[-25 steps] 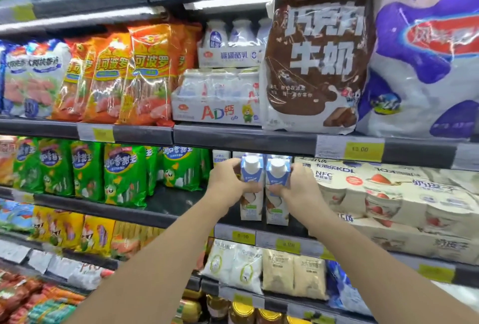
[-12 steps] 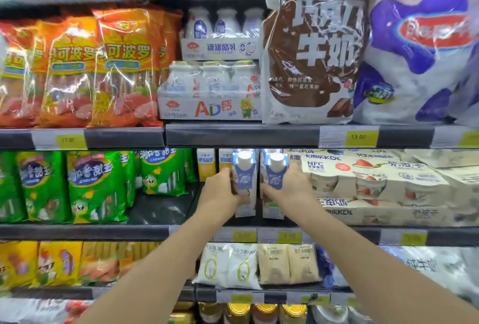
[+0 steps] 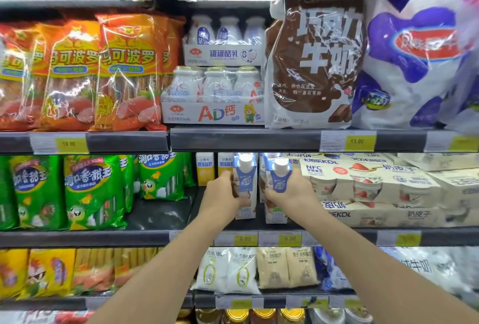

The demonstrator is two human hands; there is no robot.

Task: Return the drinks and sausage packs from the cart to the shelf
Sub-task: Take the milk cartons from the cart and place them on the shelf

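Note:
Two blue-and-white drink cartons with white caps stand side by side on the middle shelf point(image 3: 155, 238). My left hand point(image 3: 220, 198) grips the left carton point(image 3: 245, 181) from its left side. My right hand point(image 3: 293, 194) grips the right carton point(image 3: 278, 183) from its right side. Both cartons are upright, their bases at the shelf's front edge, with more cartons of the same kind behind them. Green sausage packs point(image 3: 88, 191) hang on the same shelf to the left, and orange sausage packs point(image 3: 124, 72) fill the shelf above.
Cream yoghurt multipacks point(image 3: 368, 183) are stacked just right of the cartons. Yellow small cartons point(image 3: 204, 168) stand behind on the left. White bottle multipacks point(image 3: 215, 95), a brown chocolate milk bag point(image 3: 311, 64) and a white-purple bag point(image 3: 414, 59) sit above. Pouches point(image 3: 256, 269) line the shelf below.
Both hands with the cartons have stayed at the same spot on the middle shelf. The camera has shifted slightly, so the shelves sit a little lower and to the right in view.

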